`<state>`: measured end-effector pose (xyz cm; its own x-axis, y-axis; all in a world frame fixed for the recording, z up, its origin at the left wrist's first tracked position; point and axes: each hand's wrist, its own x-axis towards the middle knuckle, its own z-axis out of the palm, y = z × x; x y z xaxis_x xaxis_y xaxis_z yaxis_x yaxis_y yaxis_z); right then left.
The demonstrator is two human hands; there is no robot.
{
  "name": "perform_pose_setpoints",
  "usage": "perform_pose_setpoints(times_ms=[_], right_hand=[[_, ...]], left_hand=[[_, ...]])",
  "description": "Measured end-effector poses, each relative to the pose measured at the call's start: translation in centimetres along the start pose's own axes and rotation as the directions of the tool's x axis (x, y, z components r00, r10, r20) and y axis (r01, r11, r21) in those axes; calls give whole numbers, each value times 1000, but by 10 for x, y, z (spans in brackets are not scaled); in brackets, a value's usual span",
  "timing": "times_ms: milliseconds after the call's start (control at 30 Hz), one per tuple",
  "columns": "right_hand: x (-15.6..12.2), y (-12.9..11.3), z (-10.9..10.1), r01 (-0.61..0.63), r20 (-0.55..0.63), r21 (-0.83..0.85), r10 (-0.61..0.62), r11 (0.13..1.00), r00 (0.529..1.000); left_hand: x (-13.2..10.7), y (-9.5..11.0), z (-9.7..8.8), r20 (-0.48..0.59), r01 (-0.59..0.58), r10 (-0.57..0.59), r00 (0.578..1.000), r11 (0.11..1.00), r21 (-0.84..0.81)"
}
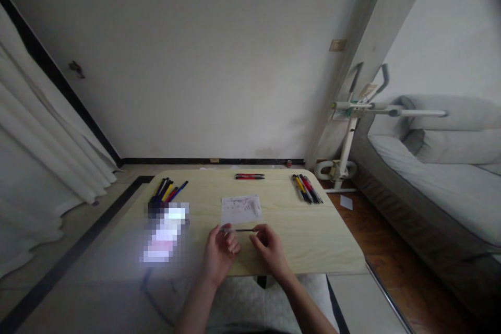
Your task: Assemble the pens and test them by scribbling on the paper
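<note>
A thin dark pen piece (246,230), like a refill, lies level between my two hands above the near part of the table. My left hand (222,251) is closed at its left end, where a paler, greyish part shows by the fingertips. At the other end, my right hand (269,251) pinches it between thumb and fingers. Just beyond my hands is a white sheet of paper (241,210) covered in dark scribbles. Whether the piece is one part or two joined parts is too small to tell.
On the light wooden table (313,240), two red pens (249,176) lie at the far edge. Several pens (307,189) lie at the right and several more pens (169,191) at the left. A lit, pixelated screen (164,235) is at the left. An exercise machine (346,141) stands beyond.
</note>
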<state>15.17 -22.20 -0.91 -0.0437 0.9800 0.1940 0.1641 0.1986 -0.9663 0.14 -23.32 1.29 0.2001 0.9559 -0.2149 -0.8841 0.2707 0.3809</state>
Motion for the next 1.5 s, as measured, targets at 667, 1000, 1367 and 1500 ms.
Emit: perform_pose_setpoints(times_ms=[667, 1000, 1367, 1500], right_hand=[[-1, -1, 0, -21, 10, 38, 21, 999, 1000], [-1, -6, -1, -21, -16, 85, 23, 996, 1000], [0, -3, -2, -25, -7, 96, 26, 995, 1000], [0, -2, -3, -36, 3, 117, 36, 993, 999]], left_hand=[[1, 0, 1, -14, 26, -26, 1000, 999, 23], [2, 0, 0, -10, 43, -43, 999, 999, 20], [2, -1, -1, 25, 22, -23, 999, 999, 27], [2, -1, -1, 35, 13, -15, 999, 999, 47]])
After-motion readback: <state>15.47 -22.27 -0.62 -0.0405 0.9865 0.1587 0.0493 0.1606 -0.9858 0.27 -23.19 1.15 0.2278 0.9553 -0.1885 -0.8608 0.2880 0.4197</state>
